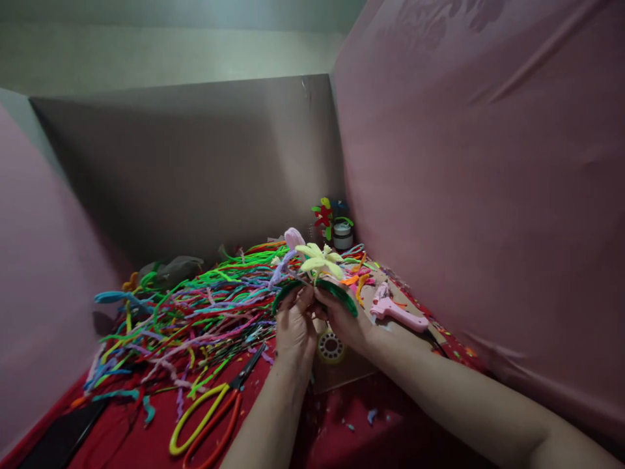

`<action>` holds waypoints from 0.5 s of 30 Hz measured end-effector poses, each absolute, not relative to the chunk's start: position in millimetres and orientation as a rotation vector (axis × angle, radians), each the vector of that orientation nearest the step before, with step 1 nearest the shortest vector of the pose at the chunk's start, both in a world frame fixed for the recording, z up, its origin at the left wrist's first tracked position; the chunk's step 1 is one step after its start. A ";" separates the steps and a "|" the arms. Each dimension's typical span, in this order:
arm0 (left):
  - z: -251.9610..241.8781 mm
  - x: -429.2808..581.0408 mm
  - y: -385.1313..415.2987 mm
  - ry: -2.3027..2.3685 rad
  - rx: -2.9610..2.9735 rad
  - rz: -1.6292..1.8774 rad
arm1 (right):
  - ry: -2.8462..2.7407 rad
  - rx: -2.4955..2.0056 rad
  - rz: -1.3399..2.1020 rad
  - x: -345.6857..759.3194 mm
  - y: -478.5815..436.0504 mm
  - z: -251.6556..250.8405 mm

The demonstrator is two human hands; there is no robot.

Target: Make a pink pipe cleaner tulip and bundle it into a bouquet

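Observation:
My left hand and my right hand meet in the middle of the view, both closed around the stem of a small pipe-cleaner flower bunch. It has a pale yellow open bloom, a lilac flower and a pink bud. Dark green leaves spread out on both sides over my fingers. The stem itself is mostly hidden by my fingertips. Just below my hands lies a round tape roll on a piece of cardboard.
Loose multicoloured pipe cleaners cover the left. Scissors with yellow and orange handles lie nearer me. A pink glue gun rests at right. Behind stand a white-lidded jar and a red flower. Panels enclose the red cloth.

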State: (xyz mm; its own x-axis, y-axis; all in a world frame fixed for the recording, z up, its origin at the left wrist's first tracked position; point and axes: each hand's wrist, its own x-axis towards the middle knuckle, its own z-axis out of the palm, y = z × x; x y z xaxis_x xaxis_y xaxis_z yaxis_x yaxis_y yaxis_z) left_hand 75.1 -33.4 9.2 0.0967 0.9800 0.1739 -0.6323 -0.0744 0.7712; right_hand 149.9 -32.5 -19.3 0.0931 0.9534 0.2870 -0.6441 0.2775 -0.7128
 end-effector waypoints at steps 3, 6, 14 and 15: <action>12.0 74.4 -34.6 0.524 0.819 1.441 | -0.822 -0.465 1.232 149.3 -35.5 -16.0; 13.7 73.6 -34.7 0.513 0.826 1.400 | -0.799 -0.456 1.291 149.1 -38.7 -11.5; 10.9 72.1 -32.5 0.554 0.924 1.384 | -0.833 -0.431 1.361 151.1 -43.7 -7.5; 11.0 72.4 -32.9 0.560 0.947 1.389 | -0.852 -0.446 1.343 151.0 -43.6 -8.4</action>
State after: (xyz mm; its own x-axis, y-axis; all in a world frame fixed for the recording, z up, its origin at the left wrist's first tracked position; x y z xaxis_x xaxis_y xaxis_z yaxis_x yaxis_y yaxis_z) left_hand 72.4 -32.9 11.0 0.1425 0.9708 0.1928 -0.5655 -0.0801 0.8209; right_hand 151.0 -43.6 -8.4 -0.0016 0.9609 0.2769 -0.6600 0.2070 -0.7222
